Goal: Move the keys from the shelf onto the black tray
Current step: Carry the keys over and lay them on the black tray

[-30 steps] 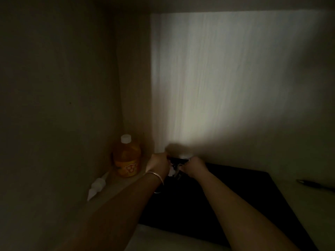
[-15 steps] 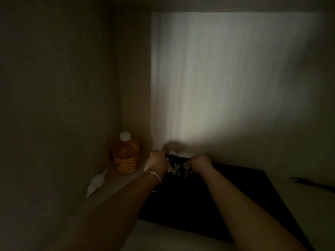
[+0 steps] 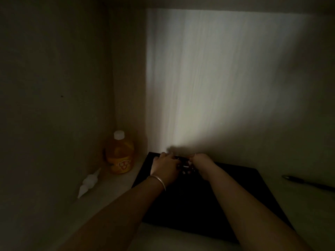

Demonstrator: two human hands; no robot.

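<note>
A: Nearest the camera, what shows?

B: Two bare forearms reach away over a black tray (image 3: 199,211) lying on a pale shelf (image 3: 116,185). The left wrist wears a thin bangle (image 3: 157,180).

A: And the hands?

B: Both meet at the tray's far edge. The left hand (image 3: 165,166) lies palm down, fingers curled toward the keys (image 3: 185,167). The right hand (image 3: 201,161) is bunched at the keys' right side. It is too dark to tell whether either hand actually grips them.

A: Where are the keys?

B: Between the two hands, over the far part of the tray, small glints only.

A: Anything else?

B: Left of the tray a small white object (image 3: 88,182) lies on the shelf; farther back in the left corner stands an orange bottle (image 3: 120,156) with a white cap. At right, a dark pen-like thing (image 3: 306,182) lies well apart. Beyond, a lit back wall (image 3: 217,78).
</note>
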